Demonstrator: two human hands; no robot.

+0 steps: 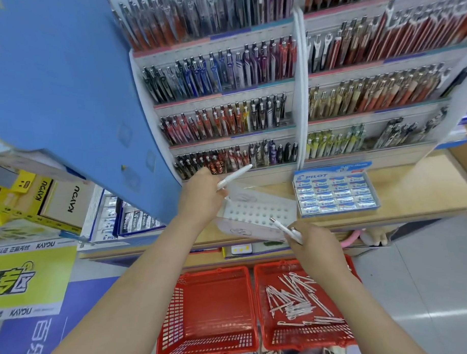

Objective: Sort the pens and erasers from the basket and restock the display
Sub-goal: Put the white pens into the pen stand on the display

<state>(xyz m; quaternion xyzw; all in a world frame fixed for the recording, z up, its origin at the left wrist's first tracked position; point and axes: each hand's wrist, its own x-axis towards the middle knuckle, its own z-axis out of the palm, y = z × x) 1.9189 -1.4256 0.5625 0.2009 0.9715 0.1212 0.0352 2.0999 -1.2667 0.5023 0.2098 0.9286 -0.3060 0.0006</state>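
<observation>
My left hand (200, 199) grips a white pen (235, 176) with its tip down over the left edge of a white holder tray with rows of holes (257, 213) on the counter. My right hand (317, 248) holds another white pen (286, 229) at the tray's right front corner. Below, the right red basket (264, 323) holds several white pens (294, 300). The left red basket (212, 303) has nothing in it. A box of Pilot erasers (335, 193) stands on the counter right of the tray.
Tiered pen display racks (229, 110) fill the wall behind the counter. A blue panel (66, 86) juts out on the left above yellow Kayou boxes (35, 196). The wooden counter edge (424, 207) runs to the right, with grey floor beyond.
</observation>
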